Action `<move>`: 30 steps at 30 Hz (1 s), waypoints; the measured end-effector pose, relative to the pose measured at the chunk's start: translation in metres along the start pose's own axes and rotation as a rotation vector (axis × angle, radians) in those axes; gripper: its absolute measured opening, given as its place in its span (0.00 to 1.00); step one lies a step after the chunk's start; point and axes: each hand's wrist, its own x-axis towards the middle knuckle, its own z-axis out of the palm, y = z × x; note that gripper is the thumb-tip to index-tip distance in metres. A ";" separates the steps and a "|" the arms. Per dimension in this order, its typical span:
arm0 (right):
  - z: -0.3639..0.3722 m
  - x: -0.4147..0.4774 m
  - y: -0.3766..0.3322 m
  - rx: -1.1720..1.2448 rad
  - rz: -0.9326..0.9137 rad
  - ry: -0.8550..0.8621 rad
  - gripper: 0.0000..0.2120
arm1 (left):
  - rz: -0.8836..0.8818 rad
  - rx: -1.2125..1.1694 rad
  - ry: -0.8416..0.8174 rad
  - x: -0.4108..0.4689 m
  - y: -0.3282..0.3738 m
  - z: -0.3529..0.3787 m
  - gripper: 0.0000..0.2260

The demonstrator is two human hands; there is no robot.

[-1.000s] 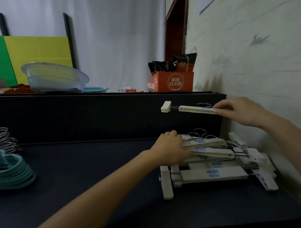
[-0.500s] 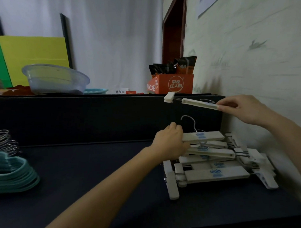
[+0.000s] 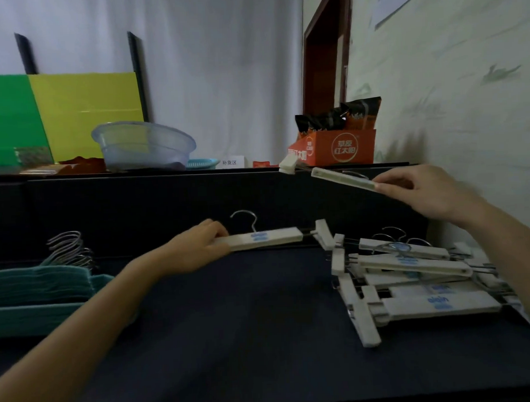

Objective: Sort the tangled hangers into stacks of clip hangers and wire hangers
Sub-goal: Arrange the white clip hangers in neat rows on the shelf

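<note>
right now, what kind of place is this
Probably a shop's back room or storeroom: a dark table with a pile of clip hangers, and an orange snack box and a plastic basin stored behind it.

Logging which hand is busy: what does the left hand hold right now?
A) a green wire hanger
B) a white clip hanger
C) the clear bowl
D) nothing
B: the left hand grips one end of a white clip hanger; the right hand holds a second clip hanger.
</note>
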 end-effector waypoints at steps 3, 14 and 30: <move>0.017 0.003 -0.023 -0.003 -0.011 -0.037 0.16 | -0.041 -0.020 -0.105 -0.009 -0.020 0.007 0.12; 0.057 -0.020 -0.070 0.040 -0.067 -0.158 0.15 | -0.041 0.189 -0.247 0.001 -0.038 0.030 0.21; 0.094 -0.072 -0.102 -0.168 -0.184 -0.286 0.15 | -0.011 0.481 -0.325 0.029 -0.049 0.033 0.23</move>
